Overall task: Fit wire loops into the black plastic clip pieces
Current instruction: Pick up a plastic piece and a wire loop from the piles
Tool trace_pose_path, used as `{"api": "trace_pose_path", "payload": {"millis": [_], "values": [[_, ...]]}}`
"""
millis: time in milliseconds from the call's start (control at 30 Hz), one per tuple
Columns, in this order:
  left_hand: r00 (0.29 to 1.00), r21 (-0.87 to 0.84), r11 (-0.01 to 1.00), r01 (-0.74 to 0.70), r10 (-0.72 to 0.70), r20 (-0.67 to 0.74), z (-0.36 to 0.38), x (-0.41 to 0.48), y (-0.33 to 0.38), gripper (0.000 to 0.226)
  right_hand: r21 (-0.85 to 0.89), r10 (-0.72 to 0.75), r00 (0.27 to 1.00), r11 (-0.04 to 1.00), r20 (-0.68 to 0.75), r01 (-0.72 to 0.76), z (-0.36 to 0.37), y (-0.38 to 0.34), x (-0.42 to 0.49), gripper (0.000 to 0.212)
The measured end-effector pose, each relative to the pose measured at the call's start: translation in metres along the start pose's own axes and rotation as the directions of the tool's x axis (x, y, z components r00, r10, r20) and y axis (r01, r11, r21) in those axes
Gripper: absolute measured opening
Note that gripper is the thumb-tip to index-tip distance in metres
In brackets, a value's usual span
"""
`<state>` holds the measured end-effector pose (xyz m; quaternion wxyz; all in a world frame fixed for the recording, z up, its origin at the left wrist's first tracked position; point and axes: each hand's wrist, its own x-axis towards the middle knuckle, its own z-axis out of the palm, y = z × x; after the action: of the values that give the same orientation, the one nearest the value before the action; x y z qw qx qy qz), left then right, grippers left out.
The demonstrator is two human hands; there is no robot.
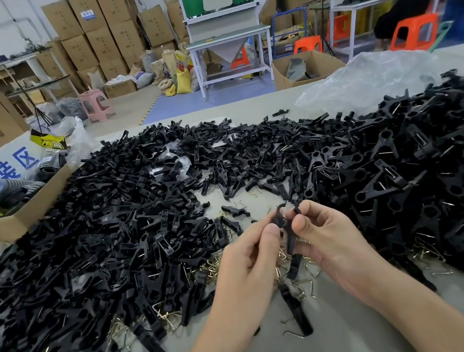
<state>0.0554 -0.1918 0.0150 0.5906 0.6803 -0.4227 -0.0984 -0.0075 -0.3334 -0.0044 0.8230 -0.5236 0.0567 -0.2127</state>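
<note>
Both hands meet above the table's near middle on a black plastic clip piece (287, 229). My left hand (249, 259) pinches its left side between thumb and fingers. My right hand (328, 236) pinches its right side, thumb on top. The clip's ringed top end sticks up above the fingertips and its long end hangs down between the hands. Whether a wire loop sits in it I cannot tell. Loose wire loops (296, 285) lie on the table under the hands and beside the pile at the left (167, 315).
A big heap of black clip pieces (99, 241) covers the left and far table. Another heap with wires fitted (435, 175) fills the right. An open cardboard box (13, 214) stands at the left edge, a clear plastic bag (367, 80) at the far right.
</note>
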Motion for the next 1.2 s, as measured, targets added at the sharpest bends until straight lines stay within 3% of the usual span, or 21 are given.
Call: {"api": "trace_pose_path", "payload": {"millis": [100, 400, 600, 733, 867, 967, 1067, 1200], "values": [[0.997, -0.037, 0.998, 0.051, -0.053, -0.047, -0.004, 0.001, -0.003, 0.031, 0.036, 0.010, 1.000, 0.999, -0.020, -0.009, 0.001, -0.001, 0.001, 0.050], [0.997, 0.012, 0.999, 0.036, -0.037, 0.065, -0.002, -0.001, -0.002, 0.033, -0.026, 0.014, 1.000, 1.000, 0.022, -0.014, 0.001, 0.000, -0.001, 0.050], [0.996, 0.170, 0.985, -0.039, 0.024, 0.089, -0.003, -0.003, 0.003, 0.031, -0.039, 0.005, 0.997, 0.999, 0.074, -0.002, -0.002, -0.005, -0.005, 0.068], [0.994, 0.220, 0.975, -0.041, 0.019, 0.103, -0.004, -0.005, -0.001, 0.027, -0.073, 0.011, 0.998, 0.997, 0.061, -0.007, 0.001, -0.004, -0.006, 0.060], [0.996, 0.285, 0.958, -0.024, -0.001, 0.086, -0.003, -0.009, -0.003, 0.043, -0.069, 0.009, 1.000, 0.998, 0.029, -0.007, 0.003, -0.006, -0.007, 0.051], [1.000, 0.345, 0.938, -0.027, 0.022, 0.019, 0.000, -0.008, -0.007, 0.035, -0.115, 0.006, 0.999, 0.993, 0.037, -0.002, 0.005, -0.006, -0.008, 0.052], [0.998, 0.267, 0.963, 0.019, 0.000, -0.069, -0.002, -0.004, -0.012, 0.029, -0.134, 0.037, 0.998, 0.990, 0.044, -0.031, 0.006, -0.007, -0.008, 0.056], [0.998, 0.208, 0.978, 0.032, -0.019, -0.066, -0.010, -0.001, -0.014, 0.025, -0.198, 0.038, 0.998, 0.980, 0.054, -0.027, 0.002, -0.009, -0.009, 0.032]]}}
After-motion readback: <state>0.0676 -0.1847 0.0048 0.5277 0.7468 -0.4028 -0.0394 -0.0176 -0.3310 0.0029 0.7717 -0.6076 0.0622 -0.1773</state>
